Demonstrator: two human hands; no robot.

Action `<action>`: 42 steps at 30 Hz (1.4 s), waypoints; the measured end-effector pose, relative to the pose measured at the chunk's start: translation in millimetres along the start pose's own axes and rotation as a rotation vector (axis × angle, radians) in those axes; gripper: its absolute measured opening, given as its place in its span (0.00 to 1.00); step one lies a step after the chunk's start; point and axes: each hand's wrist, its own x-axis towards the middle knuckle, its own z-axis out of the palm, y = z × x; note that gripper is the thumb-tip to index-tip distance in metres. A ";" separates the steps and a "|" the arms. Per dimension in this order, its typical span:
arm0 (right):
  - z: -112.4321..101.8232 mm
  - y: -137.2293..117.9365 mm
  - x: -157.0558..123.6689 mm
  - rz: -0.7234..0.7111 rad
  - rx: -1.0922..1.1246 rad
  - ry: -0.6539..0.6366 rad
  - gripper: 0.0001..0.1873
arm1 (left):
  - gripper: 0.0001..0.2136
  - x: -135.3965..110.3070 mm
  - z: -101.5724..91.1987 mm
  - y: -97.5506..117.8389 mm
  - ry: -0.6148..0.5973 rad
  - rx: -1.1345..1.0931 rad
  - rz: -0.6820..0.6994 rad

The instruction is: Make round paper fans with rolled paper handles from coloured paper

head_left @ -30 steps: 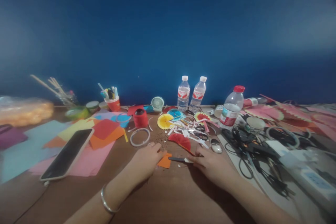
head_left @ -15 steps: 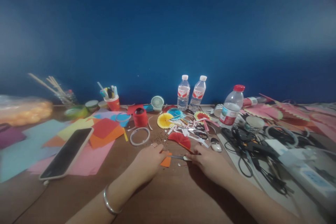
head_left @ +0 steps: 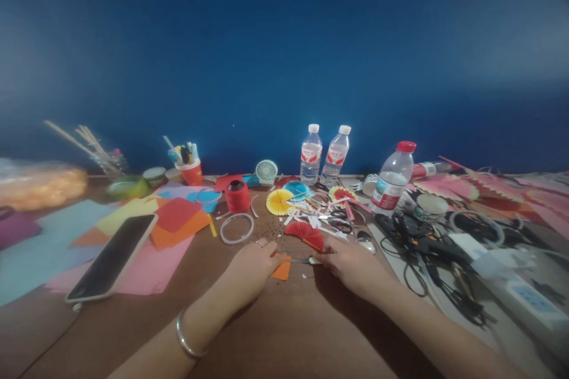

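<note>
My left hand (head_left: pixel 251 265) rests on the brown table (head_left: pixel 284 331), its fingers curled onto a small orange paper piece (head_left: pixel 283 270). A silver bangle circles that wrist. My right hand (head_left: pixel 351 263) lies to the right, fingers closed on a thin grey blade-like tool (head_left: pixel 302 260) whose tip reaches the orange piece. Just beyond both hands lies a red pleated paper fan (head_left: pixel 306 234) on a stick. Exactly what the tool is stays unclear.
A phone (head_left: pixel 111 257) lies on coloured paper sheets (head_left: pixel 146 266) at left. Behind are a tape ring (head_left: pixel 237 229), a red spool (head_left: pixel 237 196), a pen cup (head_left: pixel 191 172), a small fan (head_left: pixel 267 172), yellow and blue paper fans, paper scraps, three water bottles (head_left: pixel 310 155). Black cables (head_left: pixel 427 249) and a power strip fill the right.
The view has drifted slightly downward on the table. Both hands have edged a little farther from me and closer together over the orange piece; the tool has slid left with the right hand.
</note>
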 end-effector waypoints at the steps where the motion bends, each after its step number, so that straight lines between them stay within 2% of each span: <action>1: -0.6 0.1 0.4 0.001 0.006 -0.007 0.13 | 0.20 0.0 -0.2 0.2 -0.001 0.004 0.004; 10: -6.1 -0.6 4.6 0.005 0.044 -0.031 0.14 | 0.20 0.2 2.8 -0.6 -0.001 0.024 0.019; 29: 5.2 4.6 17.4 -0.071 -0.002 -0.017 0.14 | 0.18 0.0 2.7 1.0 0.021 0.072 0.050; 42: 8.0 -1.8 36.1 -0.102 -0.021 -0.004 0.13 | 0.17 -4.0 -1.1 4.5 0.007 0.096 0.021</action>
